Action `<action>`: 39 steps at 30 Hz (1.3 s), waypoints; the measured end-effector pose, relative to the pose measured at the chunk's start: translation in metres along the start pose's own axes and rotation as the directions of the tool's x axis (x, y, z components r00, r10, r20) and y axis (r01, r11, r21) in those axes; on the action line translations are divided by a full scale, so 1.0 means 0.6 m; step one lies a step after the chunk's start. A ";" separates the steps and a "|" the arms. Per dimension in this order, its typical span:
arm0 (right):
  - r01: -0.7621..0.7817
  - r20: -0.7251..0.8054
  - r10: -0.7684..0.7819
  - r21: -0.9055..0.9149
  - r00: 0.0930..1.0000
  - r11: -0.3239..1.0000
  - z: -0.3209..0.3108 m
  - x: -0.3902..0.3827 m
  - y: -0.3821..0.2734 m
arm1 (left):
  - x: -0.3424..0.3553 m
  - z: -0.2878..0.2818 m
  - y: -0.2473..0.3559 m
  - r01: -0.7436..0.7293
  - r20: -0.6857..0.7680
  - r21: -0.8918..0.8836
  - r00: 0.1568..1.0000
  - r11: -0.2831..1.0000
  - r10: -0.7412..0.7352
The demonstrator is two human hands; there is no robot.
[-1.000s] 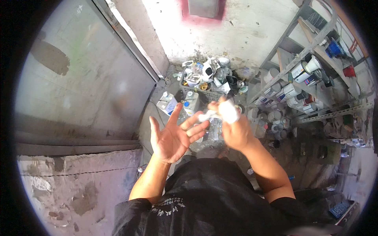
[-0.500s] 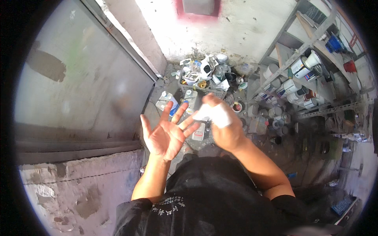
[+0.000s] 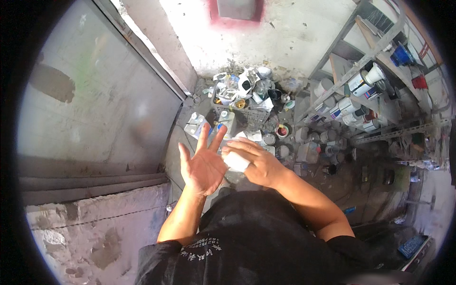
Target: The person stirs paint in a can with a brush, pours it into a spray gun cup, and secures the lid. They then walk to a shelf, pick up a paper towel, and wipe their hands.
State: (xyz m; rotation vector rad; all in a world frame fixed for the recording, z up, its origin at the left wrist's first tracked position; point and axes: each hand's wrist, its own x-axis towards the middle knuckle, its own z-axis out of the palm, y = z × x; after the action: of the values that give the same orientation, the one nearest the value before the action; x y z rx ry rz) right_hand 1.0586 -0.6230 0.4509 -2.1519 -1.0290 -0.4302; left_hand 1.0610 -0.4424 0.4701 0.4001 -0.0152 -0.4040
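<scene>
My left hand [image 3: 205, 166] is held palm up with its thumb and fingers spread, and nothing is gripped in it. Across its finger side lies my right hand [image 3: 260, 164], palm down, hiding some of the left fingers. A small white wipe or piece of cloth [image 3: 237, 162] is held under the right thumb and fingers, against the edge of the left palm. Whether it is paper or fabric I cannot tell. Both hands are in front of my body, above the floor.
A grey crate [image 3: 251, 115] heaped with rubbish stands against the far wall, with two plastic jugs [image 3: 195, 124] before it. Metal shelving [image 3: 354, 81] with paint cans lines the right side. Several cans [image 3: 282, 130] stand on the floor. A grey metal door [image 3: 99, 109] is at left.
My right hand has come down with the white wipe from above the left fingers onto the left hand. The left hand stays spread. The view has shifted slightly.
</scene>
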 end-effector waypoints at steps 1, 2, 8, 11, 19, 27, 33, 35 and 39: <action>-0.075 0.015 0.075 0.048 0.997 0.996 -0.002 -0.005 0.005 | -0.002 0.000 0.001 0.004 -0.010 0.092 1.000 0.996 -0.003; -0.075 -0.034 0.077 0.075 0.996 0.994 -0.004 -0.005 0.014 | -0.003 0.000 0.003 0.035 0.007 0.225 0.999 0.974 -0.037; -0.452 -0.422 0.578 0.365 0.699 0.814 -0.073 0.007 0.054 | -0.005 -0.002 0.010 -0.059 0.177 0.586 0.983 0.808 -0.057; -0.356 -0.391 0.445 0.280 0.806 0.891 -0.061 0.028 0.032 | 0.001 -0.005 -0.003 -0.065 0.203 0.680 0.974 0.730 -0.103; -0.095 -0.164 0.119 0.149 0.979 0.984 0.004 0.010 0.014 | -0.009 -0.006 -0.011 -0.050 0.154 0.738 0.983 0.674 -0.096; -0.408 -0.001 0.718 0.823 0.696 0.396 -0.015 -0.016 0.066 | -0.018 -0.006 0.013 0.008 0.190 0.451 0.976 0.892 -0.105; -0.307 -0.230 0.409 0.377 0.883 0.874 -0.058 0.036 0.010 | -0.018 -0.038 0.005 0.176 0.135 0.552 0.946 0.815 -0.295; -0.076 -0.108 0.105 0.242 0.989 0.967 -0.041 0.051 -0.002 | -0.019 -0.048 -0.001 0.225 0.134 0.541 0.928 0.810 -0.348; -0.247 0.002 0.285 0.507 0.959 0.826 -0.019 0.030 0.005 | -0.026 -0.051 -0.010 0.220 0.286 0.303 0.907 0.927 -0.309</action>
State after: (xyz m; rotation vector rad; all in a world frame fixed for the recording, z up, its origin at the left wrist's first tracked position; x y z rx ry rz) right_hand 1.0722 -0.6226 0.4678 -1.7500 -0.6849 -0.0859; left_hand 1.0472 -0.4303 0.4405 0.5987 -0.3485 -0.7432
